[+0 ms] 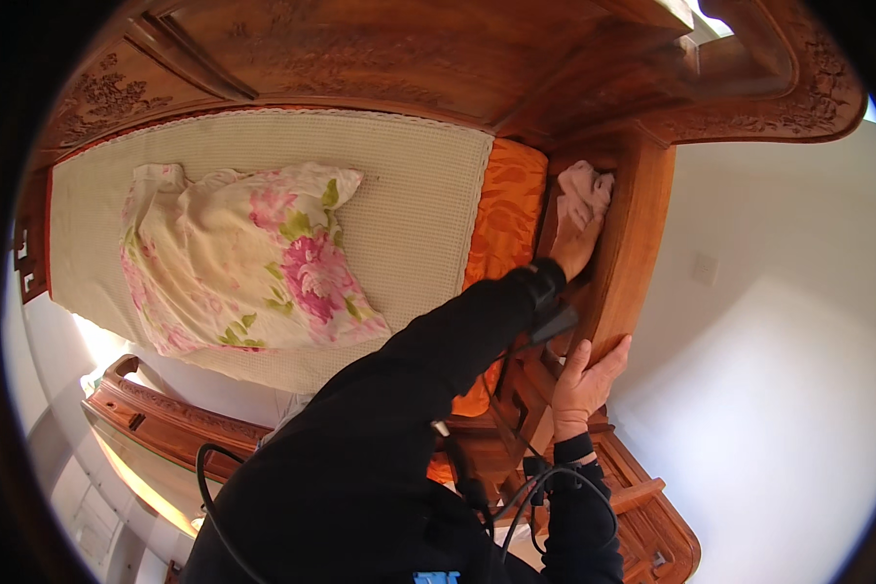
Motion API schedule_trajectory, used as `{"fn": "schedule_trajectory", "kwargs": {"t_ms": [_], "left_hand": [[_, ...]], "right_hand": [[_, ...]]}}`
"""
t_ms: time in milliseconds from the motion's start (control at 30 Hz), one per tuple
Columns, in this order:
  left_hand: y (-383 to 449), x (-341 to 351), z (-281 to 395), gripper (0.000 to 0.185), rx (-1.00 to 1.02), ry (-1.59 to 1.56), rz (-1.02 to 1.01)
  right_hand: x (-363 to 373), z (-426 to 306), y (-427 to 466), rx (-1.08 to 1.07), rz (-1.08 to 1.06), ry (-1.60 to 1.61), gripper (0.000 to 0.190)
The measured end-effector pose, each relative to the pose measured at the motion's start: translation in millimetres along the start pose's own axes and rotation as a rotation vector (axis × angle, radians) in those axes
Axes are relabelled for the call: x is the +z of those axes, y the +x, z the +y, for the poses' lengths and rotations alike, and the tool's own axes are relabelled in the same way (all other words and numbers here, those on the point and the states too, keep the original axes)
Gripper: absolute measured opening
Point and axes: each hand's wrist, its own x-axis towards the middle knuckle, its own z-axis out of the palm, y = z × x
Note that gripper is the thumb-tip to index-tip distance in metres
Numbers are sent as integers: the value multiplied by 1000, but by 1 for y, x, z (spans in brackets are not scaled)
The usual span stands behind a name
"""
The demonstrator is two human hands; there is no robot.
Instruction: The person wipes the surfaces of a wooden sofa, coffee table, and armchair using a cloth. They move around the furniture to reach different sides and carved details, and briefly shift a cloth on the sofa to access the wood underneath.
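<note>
A pale pink cloth (584, 191) lies against the inner side of a wooden armrest (639, 241). My left hand (578, 244) holds this cloth, its fingers partly hidden by the folds. Lower down, my right hand (586, 383) rests on the near end of the same armrest, thumb apart from the fingers. Beside the left hand is the orange patterned cushion (511, 204) of a carved wooden sofa. A cream woven cover (409, 233) lies over the seat, and on it is a floral pillow (248, 255).
The carved wooden backrest (379, 58) runs along the top. A white wall (766, 292) stands to the right of the armrest. Black cables (555, 474) hang near my right forearm. Another piece of carved wooden furniture (182, 423) is at the lower left.
</note>
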Motion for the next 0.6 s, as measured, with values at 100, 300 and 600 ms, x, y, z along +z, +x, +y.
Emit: {"fn": "schedule_trajectory", "kwargs": {"t_ms": [100,300,600], "left_hand": [[41,-21,-32,36,-3,29,-53],[-10,-47,-71,28,-250,22,-48],[-205,-56,-45,25,-658,-123,27]], "right_hand": [[0,-1,0,8,-3,3,77],[-1,-3,0,15,-9,-7,77],[3,2,1,-8,25,-10,75]]}}
